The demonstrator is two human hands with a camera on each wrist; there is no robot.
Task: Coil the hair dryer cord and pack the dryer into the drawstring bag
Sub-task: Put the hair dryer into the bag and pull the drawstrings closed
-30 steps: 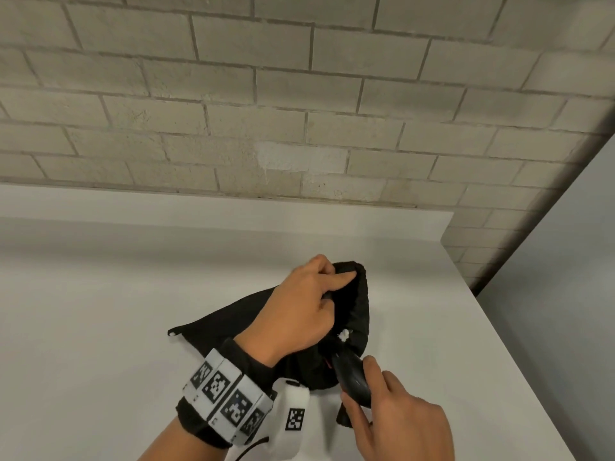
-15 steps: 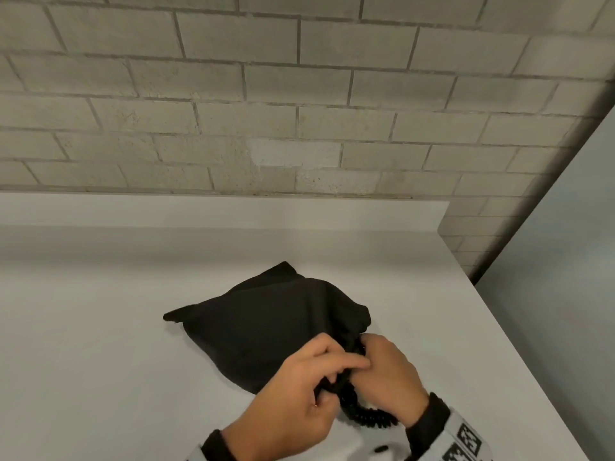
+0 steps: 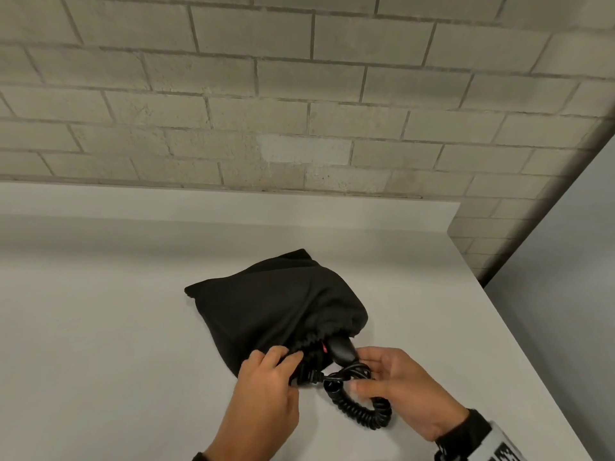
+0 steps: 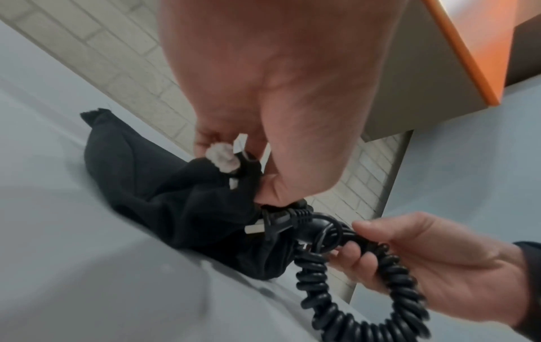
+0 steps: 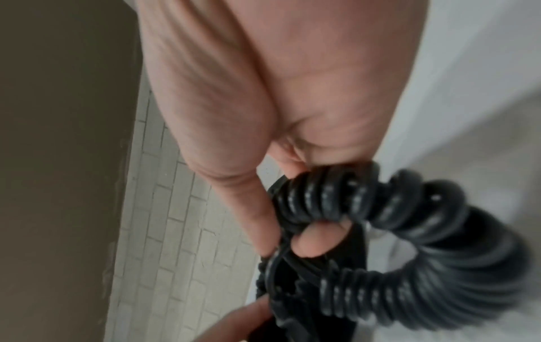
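Note:
A black drawstring bag (image 3: pixel 266 304) lies bulging on the white table (image 3: pixel 100 344), its mouth toward me. The black dryer handle (image 3: pixel 341 351) sticks out of the mouth; the rest of the dryer is hidden inside. My left hand (image 3: pixel 266 377) pinches the bag's gathered mouth (image 4: pixel 234 185), beside a white cord stopper (image 4: pixel 222 159). My right hand (image 3: pixel 396 384) holds the black coiled cord (image 3: pixel 362 410), whose loop hangs out over the table. The plug (image 4: pixel 281 219) lies at the bag mouth between the hands.
A grey brick wall (image 3: pixel 299 94) rises behind the table. The table's right edge (image 3: pixel 519 327) runs diagonally close to my right hand, with a drop beyond it. An orange-edged shelf (image 4: pixel 456 57) shows in the left wrist view.
The bag went from held up open to lying on the table with the dryer body inside. Both hands came down to its mouth, and the right hand now holds the coiled cord.

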